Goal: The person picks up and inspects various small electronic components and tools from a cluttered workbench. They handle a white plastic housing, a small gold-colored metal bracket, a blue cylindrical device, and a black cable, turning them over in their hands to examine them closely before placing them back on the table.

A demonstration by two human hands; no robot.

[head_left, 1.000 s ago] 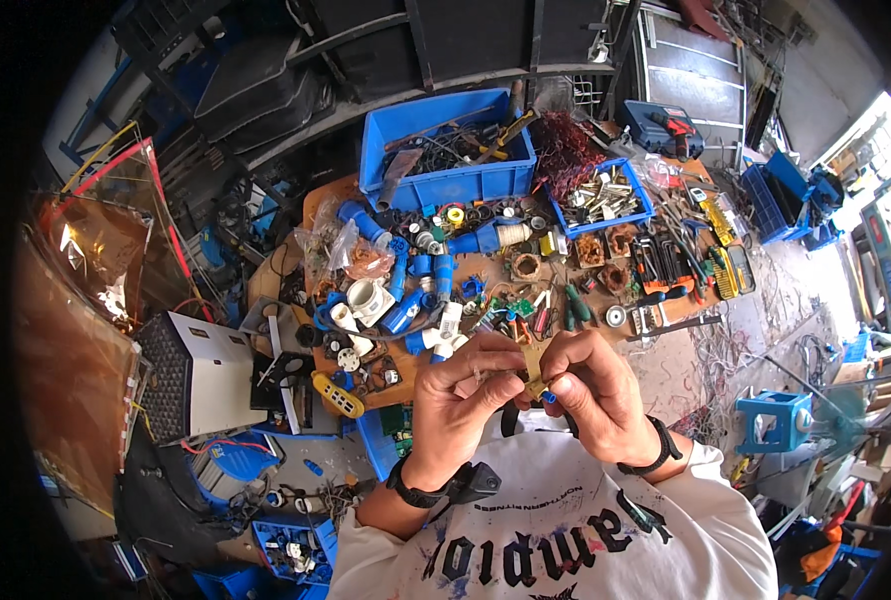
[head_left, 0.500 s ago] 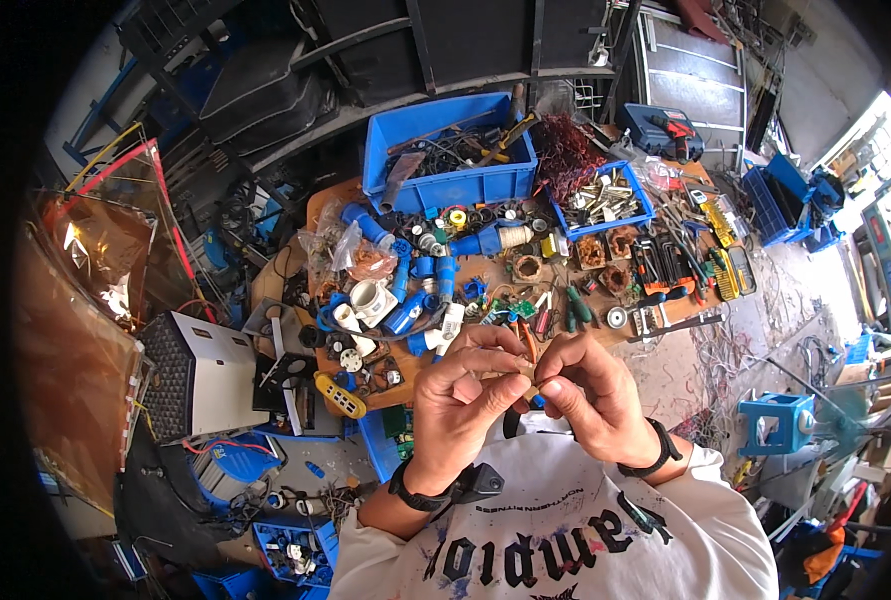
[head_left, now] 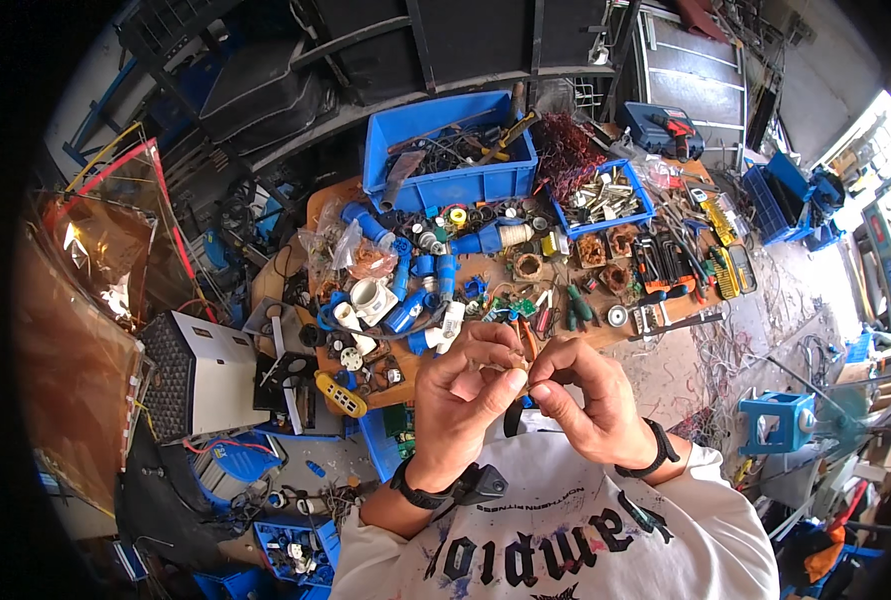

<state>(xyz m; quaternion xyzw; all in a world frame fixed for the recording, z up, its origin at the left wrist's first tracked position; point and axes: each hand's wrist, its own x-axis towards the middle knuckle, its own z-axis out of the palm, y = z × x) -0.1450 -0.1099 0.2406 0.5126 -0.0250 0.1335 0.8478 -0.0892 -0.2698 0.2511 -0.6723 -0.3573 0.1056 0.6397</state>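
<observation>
Yellowish and very small, one piece (head_left: 521, 372) is sitting at the fingertips of the left hand (head_left: 466, 388), where the thumb and forefinger are pinching it. Most of it is being hidden by the fingers, so its shape I cannot tell. The right hand (head_left: 594, 400) is bringing its thumb and forefinger near to each other just beside the piece; whether they are also gripping it, I cannot tell. Both hands are staying close together, their fingertips almost meeting, in front of the white shirt (head_left: 566, 500), and each wrist is wearing a black band.

Just beyond the fingertips, an orange strip (head_left: 530, 342) is pointing away over the surface (head_left: 488, 270). Ahead of the left hand, a white pipe fitting (head_left: 453, 320) is lying among blue ones, and farther to the left a yellow oval case (head_left: 341, 394) is resting near the surface's edge. Ahead of the right hand, green handles (head_left: 579, 302) are lying near a round metal disc (head_left: 616, 316). Farther beyond both hands, a large blue bin (head_left: 461, 190) is holding dark cables and tools, while a smaller blue tray (head_left: 611, 224), ahead and to the right, is carrying many metal pieces.
</observation>
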